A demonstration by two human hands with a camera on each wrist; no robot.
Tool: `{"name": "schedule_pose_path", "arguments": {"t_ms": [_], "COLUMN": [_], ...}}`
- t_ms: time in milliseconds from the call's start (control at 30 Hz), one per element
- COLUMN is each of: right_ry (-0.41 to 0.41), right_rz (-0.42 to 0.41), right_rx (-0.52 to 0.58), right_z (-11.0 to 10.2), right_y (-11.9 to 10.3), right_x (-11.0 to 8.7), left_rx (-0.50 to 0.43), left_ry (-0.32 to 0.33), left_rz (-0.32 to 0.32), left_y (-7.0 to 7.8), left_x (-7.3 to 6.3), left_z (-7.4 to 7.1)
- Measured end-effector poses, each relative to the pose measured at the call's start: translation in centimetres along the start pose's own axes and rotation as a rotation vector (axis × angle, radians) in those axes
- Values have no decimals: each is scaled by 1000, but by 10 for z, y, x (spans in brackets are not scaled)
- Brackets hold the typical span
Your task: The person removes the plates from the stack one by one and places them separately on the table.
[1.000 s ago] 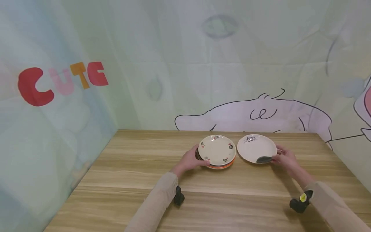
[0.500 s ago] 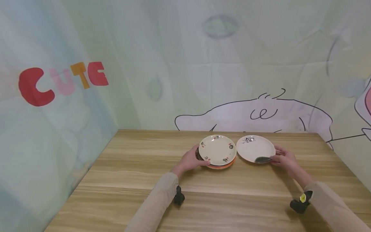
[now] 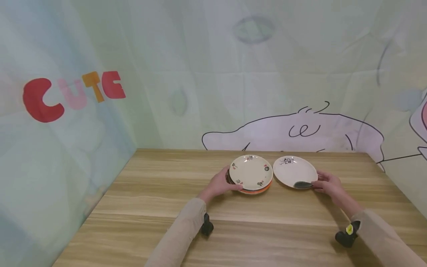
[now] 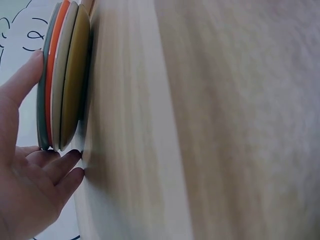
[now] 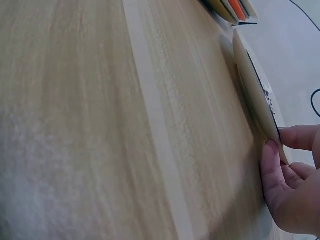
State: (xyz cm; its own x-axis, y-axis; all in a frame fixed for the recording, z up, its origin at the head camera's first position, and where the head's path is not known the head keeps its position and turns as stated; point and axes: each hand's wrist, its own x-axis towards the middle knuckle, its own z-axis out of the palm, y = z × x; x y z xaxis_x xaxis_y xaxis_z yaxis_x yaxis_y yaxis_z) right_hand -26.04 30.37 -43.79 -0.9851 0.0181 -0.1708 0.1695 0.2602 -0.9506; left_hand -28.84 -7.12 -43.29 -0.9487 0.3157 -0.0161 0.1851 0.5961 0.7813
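Observation:
A stack of several plates [image 3: 251,172] sits on the table, its top one cream with small printed motifs round the rim. My left hand [image 3: 220,183] holds the stack at its left side, the thumb at the upper rim and the fingers low beside it. In the left wrist view the stacked rims [image 4: 62,75] show green, orange, cream and mustard. To the right, my right hand [image 3: 330,185] pinches the near-right rim of a white plate [image 3: 293,170] with a dark flower print and a dark grey patch. That plate's left rim lies close to the stack; whether they touch I cannot tell.
The wood-grain table [image 3: 260,237] reaches back to a printed cloth backdrop [image 3: 186,74] with a cartoon figure and the letters CUTE. Dark wrist-worn devices [image 3: 347,235] hang below both sleeves.
The white plate and the right hand on it have shifted slightly left toward the stack. The left hand and the stack hold their place.

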Motion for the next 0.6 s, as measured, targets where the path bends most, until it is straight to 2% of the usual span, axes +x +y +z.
{"name": "schedule_pose_path", "arguments": {"t_ms": [433, 600], "right_ry": [-10, -1], "right_rz": [5, -29], "right_rx": [-116, -127], "right_z": [-4, -7], "right_y": [-3, -6], "right_x": [2, 2], "left_rx": [16, 26], "left_ry": [11, 11], "left_rz": [-9, -7], "left_y": [-1, -2], "left_x": [1, 2], "left_z": [1, 1]}}
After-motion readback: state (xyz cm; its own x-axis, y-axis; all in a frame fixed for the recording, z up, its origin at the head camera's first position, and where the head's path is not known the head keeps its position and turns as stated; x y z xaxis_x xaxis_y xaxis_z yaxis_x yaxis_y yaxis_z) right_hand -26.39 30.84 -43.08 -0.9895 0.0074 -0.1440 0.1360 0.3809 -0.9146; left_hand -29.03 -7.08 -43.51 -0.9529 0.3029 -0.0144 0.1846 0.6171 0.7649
